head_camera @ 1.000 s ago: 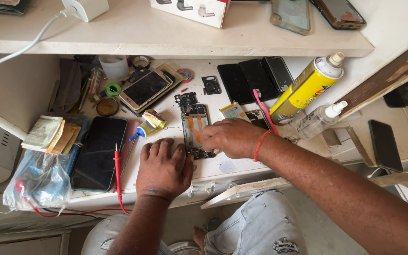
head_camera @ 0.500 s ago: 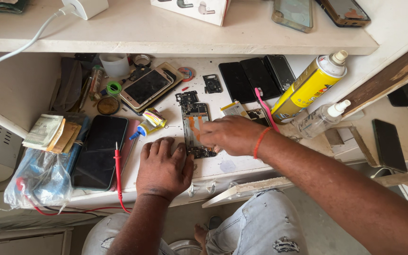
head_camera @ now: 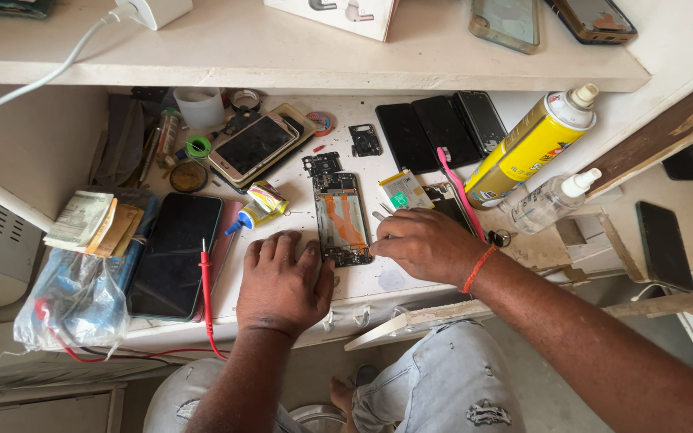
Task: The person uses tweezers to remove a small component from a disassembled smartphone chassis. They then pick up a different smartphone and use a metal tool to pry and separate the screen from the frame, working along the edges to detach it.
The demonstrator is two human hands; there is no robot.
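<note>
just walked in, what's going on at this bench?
A person is working on an opened phone with its back off, lying on the white bench. The left hand rests flat beside it, steadying its lower left edge. The right hand holds tweezers at the phone's right edge. Around it lie a red probe, a small glue tube, a yellow spray can and several other phones.
</note>
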